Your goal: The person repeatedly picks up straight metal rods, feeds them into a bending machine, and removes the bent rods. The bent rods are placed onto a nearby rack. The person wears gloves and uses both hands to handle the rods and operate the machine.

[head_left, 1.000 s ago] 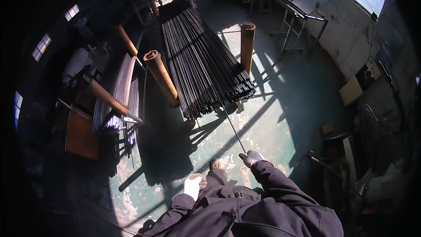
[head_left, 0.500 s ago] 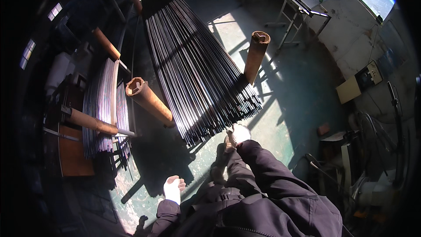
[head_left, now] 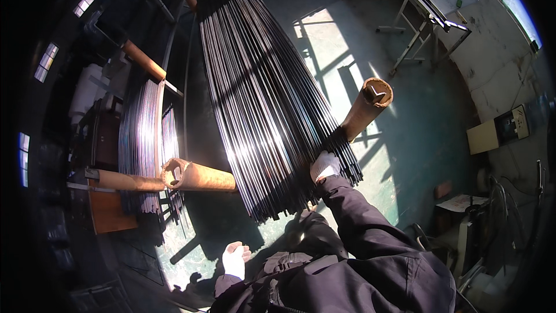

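A long stack of thin black rods (head_left: 263,122) runs away from me, its uneven ends nearest my body. My right hand (head_left: 325,166), in a white glove, is on top of the stack near its right end. Its fingers bend down onto the rods, with the fingertips hidden. Lower left, away from the stack, hovers my left hand (head_left: 236,259), also white-gloved with bare fingertips showing. Its fingers are loosely curled and apart, with nothing seen in them. Brown tubes flank the rods: a right tube (head_left: 366,110) and a left tube (head_left: 200,175).
Left of the stack is a rack with more rods (head_left: 138,139) and a brown sleeved bar (head_left: 124,179). A metal stand (head_left: 414,35) is at the far right. An open wall box (head_left: 504,129) and dark clutter with hoses (head_left: 498,208) line the right side. Sunlit green floor (head_left: 385,197) shows between.
My right hand has moved from beside the rod ends to on top of the rods at the right. My left hand stays low and apart. The view has shifted, bringing the stack closer.
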A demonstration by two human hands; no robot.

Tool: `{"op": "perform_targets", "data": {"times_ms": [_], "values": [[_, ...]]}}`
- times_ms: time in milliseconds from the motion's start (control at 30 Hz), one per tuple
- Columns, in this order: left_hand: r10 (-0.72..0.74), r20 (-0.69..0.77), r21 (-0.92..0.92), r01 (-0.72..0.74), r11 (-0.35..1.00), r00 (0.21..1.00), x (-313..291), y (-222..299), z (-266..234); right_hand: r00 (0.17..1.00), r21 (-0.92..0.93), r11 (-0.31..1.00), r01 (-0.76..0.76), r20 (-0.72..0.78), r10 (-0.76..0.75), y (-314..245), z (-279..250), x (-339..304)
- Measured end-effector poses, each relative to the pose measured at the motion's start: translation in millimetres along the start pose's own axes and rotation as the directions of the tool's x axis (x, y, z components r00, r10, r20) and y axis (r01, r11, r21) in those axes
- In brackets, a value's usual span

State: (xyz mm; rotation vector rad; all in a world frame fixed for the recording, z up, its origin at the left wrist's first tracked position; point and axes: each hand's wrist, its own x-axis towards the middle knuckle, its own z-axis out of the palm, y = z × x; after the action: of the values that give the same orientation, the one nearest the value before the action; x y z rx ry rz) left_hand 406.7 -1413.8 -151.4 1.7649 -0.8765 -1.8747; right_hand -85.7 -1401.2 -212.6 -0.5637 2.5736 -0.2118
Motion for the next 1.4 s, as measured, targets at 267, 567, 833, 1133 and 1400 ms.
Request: {"op": "perform_targets", "data": {"times_ms": [267, 567, 833, 1133, 1400], "values": [[0.095, 0.198, 0.210, -0.137, 0.968, 0.976, 14, 37, 104, 0.980, -0.026, 0.992, 0.123, 0.158, -0.117, 18, -16, 48], [0.019, 0.202, 0.154, -0.051, 0.987, 0.979, 29, 22, 96, 0.962, 0.136, 0.985, 0.104, 0.239, -0.134, 41, -25, 62], [0.017, 0.312, 0.194, -0.081, 0.978, 0.950, 32, 34, 118, 0.958, 0.034, 0.969, 0.245, 0.144, -0.248, 111, -51, -29], [-0.064, 0.556, 0.370, -0.177, 0.912, 0.829, 32, 44, 123, 0.998, 0.316, 0.948, 0.039, -0.052, -0.024, 109, -41, -142], [-0.362, 0.707, 0.420, 0.051, 0.906, 0.607, 56, -9, 165, 0.839, 0.070, 0.841, -0.537, 0.145, 0.524, 254, 40, -547]]}}
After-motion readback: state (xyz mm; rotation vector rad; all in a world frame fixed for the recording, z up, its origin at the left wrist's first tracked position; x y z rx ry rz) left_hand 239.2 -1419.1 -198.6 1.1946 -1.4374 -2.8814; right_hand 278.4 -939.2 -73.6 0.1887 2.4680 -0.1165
